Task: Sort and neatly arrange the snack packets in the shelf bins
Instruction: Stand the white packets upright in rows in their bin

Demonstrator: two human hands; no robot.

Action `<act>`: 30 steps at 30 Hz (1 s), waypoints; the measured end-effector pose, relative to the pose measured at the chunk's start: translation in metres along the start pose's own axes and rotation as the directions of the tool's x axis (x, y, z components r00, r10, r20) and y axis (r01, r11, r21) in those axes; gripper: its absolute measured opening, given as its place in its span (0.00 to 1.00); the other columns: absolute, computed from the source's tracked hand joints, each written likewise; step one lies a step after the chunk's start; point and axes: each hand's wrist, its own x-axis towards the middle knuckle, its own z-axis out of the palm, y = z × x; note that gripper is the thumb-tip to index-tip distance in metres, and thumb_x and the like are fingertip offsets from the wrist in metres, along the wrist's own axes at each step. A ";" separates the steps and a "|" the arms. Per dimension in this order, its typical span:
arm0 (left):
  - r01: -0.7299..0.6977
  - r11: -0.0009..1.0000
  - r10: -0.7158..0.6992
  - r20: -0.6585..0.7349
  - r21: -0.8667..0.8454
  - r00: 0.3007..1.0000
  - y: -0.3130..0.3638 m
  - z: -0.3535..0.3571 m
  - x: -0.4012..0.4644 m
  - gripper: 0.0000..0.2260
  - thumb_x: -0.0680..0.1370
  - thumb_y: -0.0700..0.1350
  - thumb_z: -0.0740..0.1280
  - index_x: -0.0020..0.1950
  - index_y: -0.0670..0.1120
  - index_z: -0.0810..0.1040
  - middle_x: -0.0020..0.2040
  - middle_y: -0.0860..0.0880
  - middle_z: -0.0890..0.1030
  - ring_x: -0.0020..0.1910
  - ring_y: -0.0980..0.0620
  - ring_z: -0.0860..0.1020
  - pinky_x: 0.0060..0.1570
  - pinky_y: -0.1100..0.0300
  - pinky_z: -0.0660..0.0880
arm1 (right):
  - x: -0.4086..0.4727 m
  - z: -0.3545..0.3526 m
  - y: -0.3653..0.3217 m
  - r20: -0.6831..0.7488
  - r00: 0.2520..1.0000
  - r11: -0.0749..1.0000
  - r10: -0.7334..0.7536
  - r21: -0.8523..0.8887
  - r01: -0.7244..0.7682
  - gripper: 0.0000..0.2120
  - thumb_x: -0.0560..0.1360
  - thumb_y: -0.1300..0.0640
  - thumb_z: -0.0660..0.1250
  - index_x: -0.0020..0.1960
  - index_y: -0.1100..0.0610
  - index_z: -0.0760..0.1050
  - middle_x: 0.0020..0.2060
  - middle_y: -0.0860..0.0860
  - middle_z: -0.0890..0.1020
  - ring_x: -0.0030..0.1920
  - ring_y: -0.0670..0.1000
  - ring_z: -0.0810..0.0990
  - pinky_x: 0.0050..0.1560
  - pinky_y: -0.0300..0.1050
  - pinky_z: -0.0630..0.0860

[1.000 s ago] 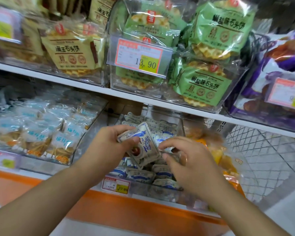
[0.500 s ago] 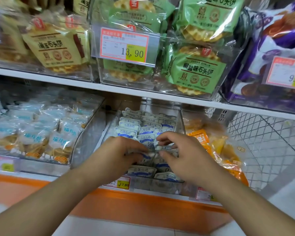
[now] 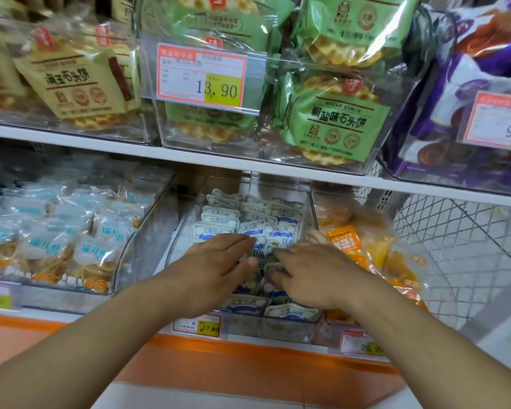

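A clear plastic bin [image 3: 186, 219] on the lower shelf holds several small white and blue snack packets [image 3: 219, 218] in rows. My left hand [image 3: 216, 265] lies over the packets in the middle of the bin, fingers stretched forward and flat. My right hand [image 3: 310, 268] reaches in from the right, its fingertips touching a packet [image 3: 273, 268] between the two hands; whether it pinches that packet is hidden. The packets under both palms are hidden.
Left of the bin is a bin of pale blue cookie packets [image 3: 50, 246]. On the right lie orange snack bags [image 3: 363, 249] and a white wire basket [image 3: 460, 246]. The upper shelf carries green waffle bags [image 3: 334, 122], yellow bags [image 3: 77, 84], purple bags [image 3: 469, 93] and price tags [image 3: 201, 75].
A second ago both hands held a packet up in front of the bin. They lowered it into the bin, and my left hand has now flattened over the packets.
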 end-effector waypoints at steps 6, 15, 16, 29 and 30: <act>-0.092 0.986 0.070 0.150 0.139 0.986 -0.010 0.005 0.021 0.24 0.81 0.69 0.48 0.73 0.65 0.68 0.70 0.64 0.72 0.70 0.65 0.66 0.76 0.56 0.55 | -0.013 -0.009 0.013 0.122 0.991 0.991 -0.049 0.127 0.033 0.17 0.84 0.39 0.61 0.68 0.45 0.74 0.62 0.48 0.82 0.78 0.52 0.60 0.81 0.47 0.48; -0.177 0.940 0.096 0.270 0.292 0.958 -0.012 -0.009 -0.007 0.26 0.79 0.72 0.46 0.78 0.71 0.54 0.81 0.64 0.53 0.79 0.64 0.47 0.75 0.57 0.48 | -0.009 -0.023 0.014 0.148 0.984 0.964 -0.097 0.261 0.056 0.15 0.86 0.48 0.60 0.61 0.55 0.81 0.53 0.55 0.86 0.55 0.57 0.82 0.54 0.53 0.80; -0.184 0.939 0.103 0.274 0.291 0.956 -0.013 -0.009 -0.009 0.26 0.80 0.71 0.46 0.78 0.71 0.53 0.81 0.65 0.53 0.79 0.65 0.44 0.75 0.57 0.48 | -0.003 -0.024 0.013 0.109 0.990 0.954 -0.084 0.296 0.048 0.15 0.85 0.50 0.60 0.55 0.60 0.80 0.47 0.57 0.85 0.47 0.58 0.83 0.49 0.54 0.80; -0.272 0.932 0.200 0.287 0.238 0.937 -0.030 -0.006 -0.003 0.29 0.78 0.75 0.43 0.79 0.71 0.51 0.81 0.63 0.55 0.80 0.62 0.44 0.77 0.45 0.51 | 0.095 -0.017 -0.007 0.001 1.000 0.972 0.021 0.235 -0.020 0.36 0.81 0.47 0.71 0.84 0.48 0.58 0.80 0.51 0.67 0.77 0.54 0.69 0.72 0.44 0.67; -0.277 0.933 0.209 0.279 0.231 0.937 -0.031 -0.006 -0.003 0.29 0.78 0.75 0.43 0.79 0.70 0.52 0.81 0.63 0.56 0.80 0.62 0.44 0.76 0.45 0.51 | 0.097 -0.017 -0.008 -0.006 0.999 0.976 0.032 0.217 -0.030 0.37 0.80 0.47 0.73 0.83 0.49 0.61 0.77 0.52 0.71 0.73 0.54 0.73 0.68 0.43 0.70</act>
